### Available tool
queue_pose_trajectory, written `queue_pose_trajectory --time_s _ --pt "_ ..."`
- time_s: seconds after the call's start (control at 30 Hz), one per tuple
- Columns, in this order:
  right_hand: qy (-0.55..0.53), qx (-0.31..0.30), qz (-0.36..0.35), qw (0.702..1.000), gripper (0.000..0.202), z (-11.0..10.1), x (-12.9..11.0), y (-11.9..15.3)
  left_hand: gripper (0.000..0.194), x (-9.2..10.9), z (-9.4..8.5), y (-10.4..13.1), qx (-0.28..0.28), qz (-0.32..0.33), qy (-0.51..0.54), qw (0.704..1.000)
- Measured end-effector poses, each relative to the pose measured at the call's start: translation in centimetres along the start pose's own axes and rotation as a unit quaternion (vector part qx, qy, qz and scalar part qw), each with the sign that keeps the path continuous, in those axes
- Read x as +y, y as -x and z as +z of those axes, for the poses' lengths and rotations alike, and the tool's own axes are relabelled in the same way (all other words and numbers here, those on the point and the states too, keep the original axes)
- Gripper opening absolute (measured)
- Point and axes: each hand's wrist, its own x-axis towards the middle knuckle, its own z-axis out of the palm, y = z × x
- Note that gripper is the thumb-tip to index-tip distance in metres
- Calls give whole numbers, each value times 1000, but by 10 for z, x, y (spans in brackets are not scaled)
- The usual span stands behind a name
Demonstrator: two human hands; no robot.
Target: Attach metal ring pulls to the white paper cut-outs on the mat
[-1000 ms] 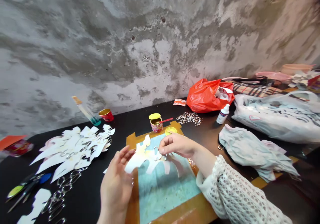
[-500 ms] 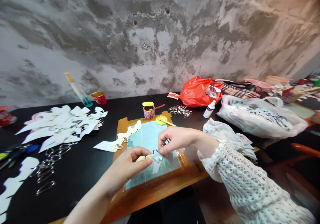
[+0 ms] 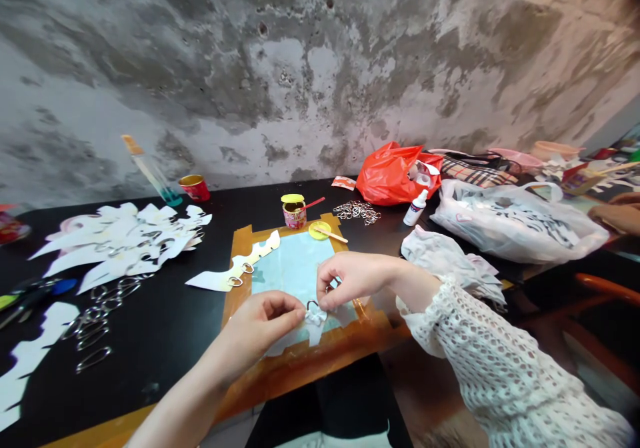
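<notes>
Over the near part of the blue sheet [image 3: 290,258], the left hand [image 3: 267,318] and right hand [image 3: 347,280] pinched a small white piece [image 3: 315,317] bearing a metal ring [image 3: 311,302] from either side.

Soft diffuse light, glints on brown tape [image 3: 310,368], edges stretched, upper-right corner darkened

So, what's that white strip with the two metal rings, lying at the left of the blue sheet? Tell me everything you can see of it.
The white strip looks like thin cut paper or card, though I can't tell which. It's wavy-edged and yellowish in places, broad and pointed at one end. Two metal rings sit along its near edge. It lies slantwise from the black table across brown tape onto the blue sheet. No hand touches it.
</notes>
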Motion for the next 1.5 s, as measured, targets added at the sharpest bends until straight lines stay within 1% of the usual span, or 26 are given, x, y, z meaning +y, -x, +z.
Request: queue_pose_trajectory --time_s 0.13,0.23,0.3,0.37,0.47,0.5,0.57,0.67,0.7,0.83,0.97,1.07,1.13,1.2,1.27,1.3,1.33,1.37,1.4,1.47,1.5 --pt "-15 -2 9 1000 15 3 3 2 21 -1 2 1 4 -13 3 1000" --pt "-32 -5 18 999 14 6 5 4 19 -8 3 0 19 -19 11 1000" --pt "-48 -10 23 999 13 8 6 6 19 -14 3 -2 34 -7 16 999" --pt "-60 -12 31 998 11 10 5 9 27 -19 3 -3 33 -8 44 998" --pt "-70 -11 38 997 10 12 5 12 45 -23 3 -6 28 -37 126 991" --pt "-76 -11 40 996 10 12 6 13 48 -24 3 -8 40 -41 154 986" --pt "-87 -13 43 995 11 12 9 14 48 -26 -2 -12 89 -27 203 975" --pt "-99 -12 42 994 12 12 19 15 52 -33 -15 -20 181 5 250 951" --pt "-107 -12 40 993 13 11 23 16 50 -36 -21 -22 199 10 257 945" --pt "-136 -19 42 990 15 8 34 16 44 -48 -41 -26 228 9 260 938" --pt "-76 -6 48 996 13 7 43 8 44 -58 -47 -26 248 9 242 938" --pt "-34 -9 47 998 11 9 48 -3 40 -67 -46 -28 262 3 193 946" --pt "-17 -14 62 998 11 13 49 -11 40 -73 -43 -28 274 17 126 953" --pt "6 -10 85 996 11 17 48 -16 40 -77 -40 -27 286 47 46 956" --pt "39 0 103 994 10 20 44 -20 44 -78 -36 -23 290 81 -46 953" --pt "55 4 111 992 10 21 42 -21 46 -77 -34 -21 280 107 -99 949" --pt "72 6 118 990 10 22 40 -22 47 -75 -31 -18 258 140 -159 942" --pt "86 5 121 989 11 23 38 -23 44 -73 -28 -15 224 184 -223 931" --pt "98 2 121 988 14 24 37 -23 39 -71 -24 -12 183 236 -283 911" --pt "124 -1 111 986 21 25 35 -25 28 -68 -16 -8 100 340 -381 854" --pt "141 3 104 985 23 26 35 -26 28 -67 -12 -7 67 382 -418 821"
